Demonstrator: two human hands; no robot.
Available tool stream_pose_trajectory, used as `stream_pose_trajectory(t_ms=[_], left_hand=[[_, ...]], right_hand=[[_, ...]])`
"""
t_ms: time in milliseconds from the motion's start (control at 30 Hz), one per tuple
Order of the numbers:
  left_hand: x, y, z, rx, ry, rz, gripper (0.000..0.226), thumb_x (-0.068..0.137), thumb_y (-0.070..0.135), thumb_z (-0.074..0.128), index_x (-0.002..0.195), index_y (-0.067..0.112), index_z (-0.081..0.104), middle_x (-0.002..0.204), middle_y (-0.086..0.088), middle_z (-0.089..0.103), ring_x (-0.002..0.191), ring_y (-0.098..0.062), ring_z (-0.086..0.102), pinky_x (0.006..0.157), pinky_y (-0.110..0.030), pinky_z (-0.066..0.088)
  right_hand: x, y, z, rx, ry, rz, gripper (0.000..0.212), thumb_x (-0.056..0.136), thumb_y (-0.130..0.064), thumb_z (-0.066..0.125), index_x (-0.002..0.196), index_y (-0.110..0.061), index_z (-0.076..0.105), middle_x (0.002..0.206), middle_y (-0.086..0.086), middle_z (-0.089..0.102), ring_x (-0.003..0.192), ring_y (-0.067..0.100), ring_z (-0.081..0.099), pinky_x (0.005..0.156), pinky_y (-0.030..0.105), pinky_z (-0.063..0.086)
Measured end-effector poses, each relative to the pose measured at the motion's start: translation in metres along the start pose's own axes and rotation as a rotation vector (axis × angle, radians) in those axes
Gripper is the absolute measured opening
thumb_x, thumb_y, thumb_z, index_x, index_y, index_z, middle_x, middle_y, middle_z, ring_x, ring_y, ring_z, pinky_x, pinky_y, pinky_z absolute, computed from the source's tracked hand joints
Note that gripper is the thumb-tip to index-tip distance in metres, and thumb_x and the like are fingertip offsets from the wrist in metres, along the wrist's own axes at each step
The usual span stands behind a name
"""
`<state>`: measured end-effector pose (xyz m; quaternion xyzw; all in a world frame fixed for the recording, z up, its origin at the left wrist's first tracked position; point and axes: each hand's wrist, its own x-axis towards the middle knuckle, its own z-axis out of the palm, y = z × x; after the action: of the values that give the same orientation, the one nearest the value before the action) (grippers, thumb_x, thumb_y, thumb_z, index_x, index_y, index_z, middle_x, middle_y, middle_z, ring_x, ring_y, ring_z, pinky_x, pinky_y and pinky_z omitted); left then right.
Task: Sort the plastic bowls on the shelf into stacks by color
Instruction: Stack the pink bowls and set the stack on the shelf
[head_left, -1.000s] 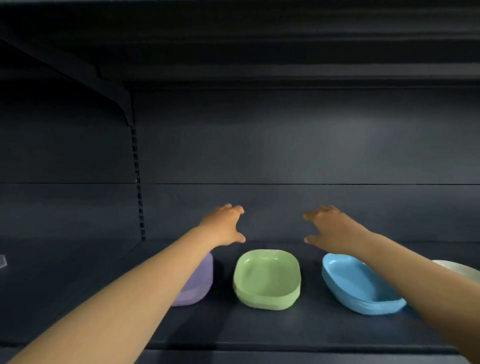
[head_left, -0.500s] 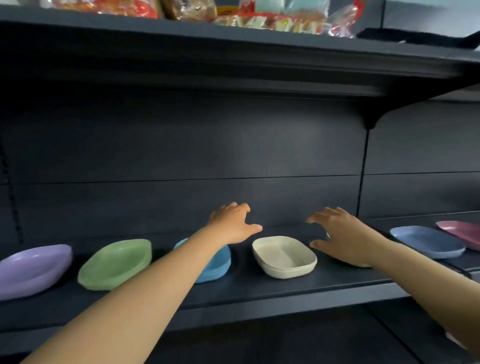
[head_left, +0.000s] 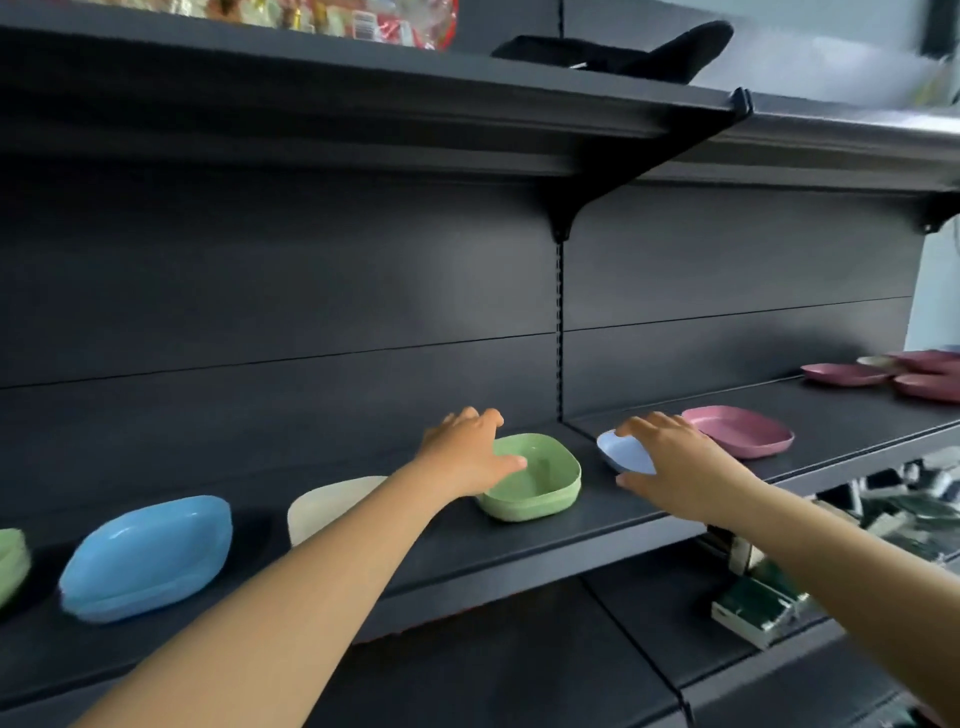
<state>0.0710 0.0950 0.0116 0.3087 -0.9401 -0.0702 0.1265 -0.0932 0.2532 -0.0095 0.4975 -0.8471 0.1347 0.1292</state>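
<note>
Nearest on the dark shelf (head_left: 597, 525): blue bowl (head_left: 148, 553), then cream bowl (head_left: 324, 506) behind the left forearm. Farther in, left hand (head_left: 465, 457) spread wide over the green bowl (head_left: 540, 486), thumb inside the rim. Right hand (head_left: 675, 462) fanned loosely above a pale blue bowl (head_left: 621, 452); contact unclear. Beyond, pink bowl (head_left: 740, 431).

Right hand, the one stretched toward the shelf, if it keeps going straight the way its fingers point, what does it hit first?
Most likely the pale periwinkle-blue plastic bowl directly under the right hand; its fingers spread above the rim. Whether they touch already is unclear. Past it lies only the dark shelf back panel.
</note>
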Motion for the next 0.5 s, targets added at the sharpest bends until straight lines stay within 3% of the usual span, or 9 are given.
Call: stream_pose_trajectory(t_ms=[167, 500], left_hand=[[0.052, 0.040, 0.017, -0.035, -0.010, 0.041, 0.061, 0.088, 0.052, 0.051, 0.140, 0.024, 0.035, 0.143, -0.001, 0.038, 0.133, -0.023, 0.034, 0.106, -0.037, 0.034], [0.186, 0.132, 0.054, -0.049, -0.037, 0.081, 0.064, 0.089, 0.048, 0.053, 0.143, 0.022, 0.031, 0.144, -0.002, 0.036, 0.135, -0.022, 0.030, 0.103, -0.036, 0.033]], right_hand=[[0.030, 0.058, 0.015, 0.033, 0.035, 0.011, 0.050, 0.089, -0.043, 0.055, 0.134, -0.026, 0.044, 0.133, -0.003, 0.049, 0.122, 0.020, 0.045, 0.093, 0.030, 0.037], [0.114, 0.201, 0.012, -0.023, 0.044, 0.014, 0.052, 0.090, -0.048, 0.052, 0.136, -0.024, 0.045, 0.138, -0.002, 0.048, 0.129, 0.023, 0.041, 0.105, 0.035, 0.036]])
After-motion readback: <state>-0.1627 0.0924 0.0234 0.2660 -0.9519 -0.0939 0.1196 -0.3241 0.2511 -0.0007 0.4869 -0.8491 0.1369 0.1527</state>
